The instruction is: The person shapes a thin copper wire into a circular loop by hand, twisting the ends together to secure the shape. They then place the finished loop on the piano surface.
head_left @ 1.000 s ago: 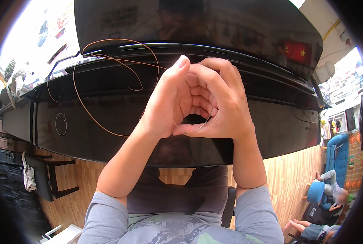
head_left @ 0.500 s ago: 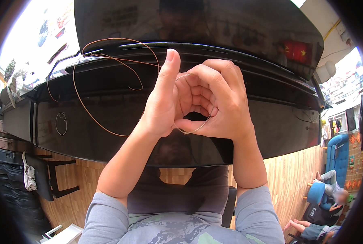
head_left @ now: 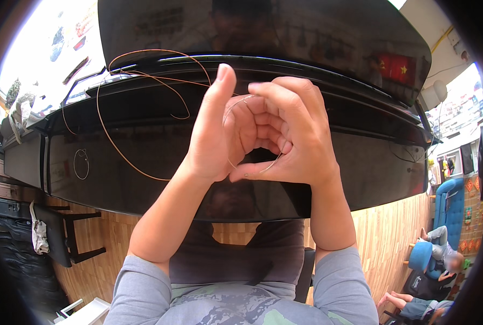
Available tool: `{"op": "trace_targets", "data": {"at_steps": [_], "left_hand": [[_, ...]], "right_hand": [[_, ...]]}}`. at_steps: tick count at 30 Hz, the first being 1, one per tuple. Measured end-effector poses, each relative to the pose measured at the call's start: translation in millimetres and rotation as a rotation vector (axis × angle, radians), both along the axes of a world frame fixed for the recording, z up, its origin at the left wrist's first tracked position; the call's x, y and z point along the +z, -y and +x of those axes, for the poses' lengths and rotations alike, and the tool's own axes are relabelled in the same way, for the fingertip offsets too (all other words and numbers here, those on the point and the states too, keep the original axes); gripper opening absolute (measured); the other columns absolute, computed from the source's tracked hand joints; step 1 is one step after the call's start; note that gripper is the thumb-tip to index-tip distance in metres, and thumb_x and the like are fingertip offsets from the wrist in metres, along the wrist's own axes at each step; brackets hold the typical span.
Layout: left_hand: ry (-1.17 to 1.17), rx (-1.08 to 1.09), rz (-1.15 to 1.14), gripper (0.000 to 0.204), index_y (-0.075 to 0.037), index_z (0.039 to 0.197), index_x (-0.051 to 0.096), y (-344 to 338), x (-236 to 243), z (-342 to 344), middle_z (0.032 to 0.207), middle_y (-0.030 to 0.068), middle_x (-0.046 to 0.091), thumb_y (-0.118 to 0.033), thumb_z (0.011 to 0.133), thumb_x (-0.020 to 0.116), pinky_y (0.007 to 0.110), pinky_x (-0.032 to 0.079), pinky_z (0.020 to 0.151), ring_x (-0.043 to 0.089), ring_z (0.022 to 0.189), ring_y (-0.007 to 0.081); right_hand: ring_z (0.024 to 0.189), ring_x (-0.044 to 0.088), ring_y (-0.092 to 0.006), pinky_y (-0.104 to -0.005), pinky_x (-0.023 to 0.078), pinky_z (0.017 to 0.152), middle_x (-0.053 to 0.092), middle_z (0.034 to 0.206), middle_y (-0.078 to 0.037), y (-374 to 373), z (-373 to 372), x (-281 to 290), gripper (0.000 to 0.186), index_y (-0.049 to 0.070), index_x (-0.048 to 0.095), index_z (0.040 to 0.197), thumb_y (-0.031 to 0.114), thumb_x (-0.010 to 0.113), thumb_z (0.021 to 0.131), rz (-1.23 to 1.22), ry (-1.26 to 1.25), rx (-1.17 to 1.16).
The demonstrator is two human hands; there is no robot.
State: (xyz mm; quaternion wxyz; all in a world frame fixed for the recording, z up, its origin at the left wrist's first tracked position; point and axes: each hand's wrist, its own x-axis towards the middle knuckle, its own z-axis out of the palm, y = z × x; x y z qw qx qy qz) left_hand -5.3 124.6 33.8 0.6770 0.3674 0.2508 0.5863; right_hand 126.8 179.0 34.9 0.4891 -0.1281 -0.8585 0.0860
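My left hand (head_left: 209, 135) has its thumb raised and its curled fingers meeting those of my right hand (head_left: 298, 127). Between them they hold a thin pale metal wire (head_left: 278, 162) bent in a loop; parts of it are hidden by the fingers. My right thumb lies along the bottom of the loop. Just left of my hands, long copper-coloured wire coils (head_left: 133, 161) lie across the glossy black piano (head_left: 371, 179). A small silver wire loop (head_left: 81, 165) rests farther left on its surface.
A raised black panel (head_left: 333, 32) stands behind my hands. At left are a black bench (head_left: 57, 238) with a pale cloth (head_left: 39, 235) and a white chair (head_left: 90, 314). At lower right, people (head_left: 439, 249) sit by a blue sofa (head_left: 448, 195) on the wood floor (head_left: 376, 244).
My left thumb has moved up and to the left, away from my right fingertips. More of the pale wire loop shows between the fingertips at the top.
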Motion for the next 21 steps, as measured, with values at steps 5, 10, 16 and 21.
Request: {"op": "trace_targets", "data": {"at_steps": [5,10,16,21], "left_hand": [[0.222,-0.163,0.097,0.101,0.006,0.107,0.059,-2.2,-7.0,-6.7,0.094,0.0194,0.065,-0.077,0.082,0.008,0.032,0.050,0.072,0.064,0.081,0.0255],[0.290,-0.212,0.090,0.093,0.007,0.113,0.055,-3.6,-10.4,-7.3,0.099,0.0209,0.064,-0.070,0.085,0.010,0.035,0.051,0.073,0.063,0.086,0.0275],[0.301,-0.233,0.071,0.090,0.006,0.118,0.052,-3.2,-9.0,-6.7,0.104,0.0211,0.062,-0.068,0.085,0.013,0.036,0.050,0.073,0.062,0.089,0.0285],[0.281,-0.226,0.046,0.091,0.005,0.119,0.052,-3.1,-6.2,-6.2,0.107,0.0194,0.061,-0.070,0.086,0.013,0.033,0.048,0.070,0.061,0.087,0.0256]], "right_hand": [[0.094,0.053,-0.0279,-0.0384,0.043,0.082,0.055,0.101,-0.009,-2.9,6.8,5.9,0.094,0.009,0.060,0.116,0.046,0.088,0.035,-0.066,-0.002,0.055],[0.092,0.053,-0.0275,-0.0379,0.043,0.080,0.054,0.101,-0.009,-0.4,10.4,7.4,0.086,0.009,0.063,0.111,0.041,0.088,0.036,-0.084,0.057,0.024],[0.091,0.053,-0.0266,-0.0368,0.044,0.076,0.053,0.100,-0.009,-2.9,10.0,7.0,0.077,0.008,0.064,0.107,0.031,0.088,0.037,-0.076,0.019,0.032],[0.091,0.053,-0.0268,-0.0371,0.044,0.077,0.054,0.100,-0.010,-3.2,9.7,6.7,0.077,0.008,0.064,0.107,0.031,0.088,0.037,-0.067,0.015,0.009]]}}
